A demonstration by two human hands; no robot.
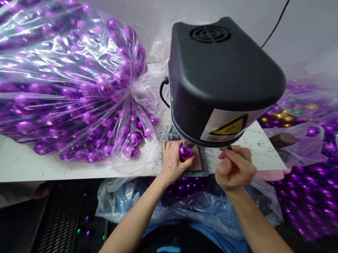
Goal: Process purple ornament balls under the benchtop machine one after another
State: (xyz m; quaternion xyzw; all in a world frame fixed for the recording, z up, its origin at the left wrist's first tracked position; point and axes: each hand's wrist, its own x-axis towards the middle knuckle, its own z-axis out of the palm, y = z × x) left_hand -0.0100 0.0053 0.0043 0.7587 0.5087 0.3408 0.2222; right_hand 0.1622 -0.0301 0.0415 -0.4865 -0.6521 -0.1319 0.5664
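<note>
My left hand [174, 160] is closed around a shiny purple ball [185, 152], holding it on the grey base [203, 164] of a black drill press [220, 68]. The ball sits just under the front of the machine's housing, which hides part of it. To the right, my right hand [235, 167] is wrapped round a red-ended lever handle [231, 161] at the machine's side; its far end is hidden. Dark shavings lie on the white table [101, 168] around the base.
A big clear bag of purple balls [61, 81] lies on the left of the table. More purple balls [326, 190] fill bags at the right. Clear plastic with purple balls [184, 187] covers my lap. A dark grated crate [61, 222] stands on the lower left.
</note>
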